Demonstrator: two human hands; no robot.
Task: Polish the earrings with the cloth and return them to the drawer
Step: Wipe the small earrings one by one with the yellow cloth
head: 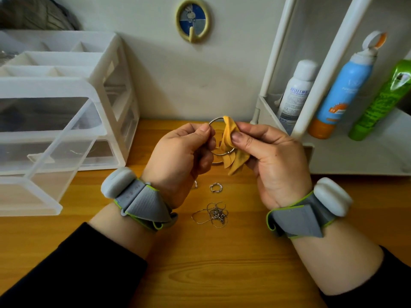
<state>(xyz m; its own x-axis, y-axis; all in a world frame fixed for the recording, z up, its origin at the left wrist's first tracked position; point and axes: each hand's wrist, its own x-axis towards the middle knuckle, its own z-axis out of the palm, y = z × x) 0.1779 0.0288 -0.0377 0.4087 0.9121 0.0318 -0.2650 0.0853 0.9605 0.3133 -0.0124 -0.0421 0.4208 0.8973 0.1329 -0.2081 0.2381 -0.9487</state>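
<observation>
Left fingers (205,130) pinch one hoop earring (215,119), right fingers (239,138) pinch one yellow cloth (229,131) wrapped over it.

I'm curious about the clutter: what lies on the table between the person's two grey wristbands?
Head view: a tangled thin silver chain and, just beyond it, a small twisted silver hoop earring, both on the wooden tabletop.

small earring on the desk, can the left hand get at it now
Likely not yet: the left hand pinches the hoop earring. Otherwise the small earring lies uncovered on the desk near that hand.
</observation>
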